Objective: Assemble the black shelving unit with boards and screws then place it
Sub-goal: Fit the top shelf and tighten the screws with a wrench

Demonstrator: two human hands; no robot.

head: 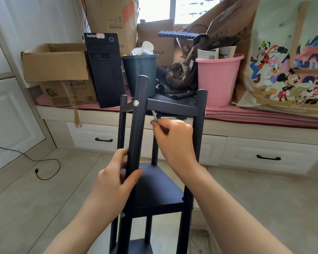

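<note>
Shelving unit [154,180] stands before the bench [246,114]; boxes [57,70] on it.

My hands [174,142] work gap between black posts [136,125]; top board [173,106] blocks above, middle board [154,187] below.

Counts of items in view, one head camera.
Two hands: left hand [114,182], right hand [174,138]. One black shelving unit [154,189] showing three boards and four posts; one hex key [155,117]. Two buckets: dark bucket [140,74], pink bucket [218,77]. One computer tower [105,70], one keyboard [178,34], one cartoon bag [290,57].
</note>
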